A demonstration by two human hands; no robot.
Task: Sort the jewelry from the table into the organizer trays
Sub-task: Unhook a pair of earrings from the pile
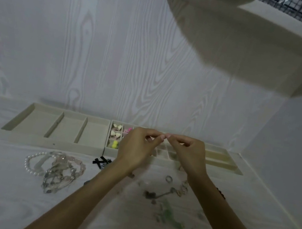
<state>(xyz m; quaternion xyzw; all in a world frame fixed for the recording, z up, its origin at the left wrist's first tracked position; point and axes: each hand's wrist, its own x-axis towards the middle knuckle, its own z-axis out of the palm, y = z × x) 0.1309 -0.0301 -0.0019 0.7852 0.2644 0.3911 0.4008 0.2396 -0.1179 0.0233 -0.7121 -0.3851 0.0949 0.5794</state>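
My left hand (137,146) and my right hand (189,152) are raised together above the small-compartment organizer tray (109,150). Their fingertips meet and pinch something tiny between them that is too small to make out. Cream heart pieces (116,130), a pink piece (128,130) and a yellow piece (114,144) lie in that tray's left cells. A wide tray with three long compartments (26,120) stands to the left. Pearl and crystal bracelets (54,170) lie on the table in front of it.
A black bow (101,162), a ring (169,179), a keychain-like piece (161,194) and green and clear beads (169,216) are scattered on the white table. A third tray (220,161) sits at the right by the wall. A shelf (256,42) overhangs above.
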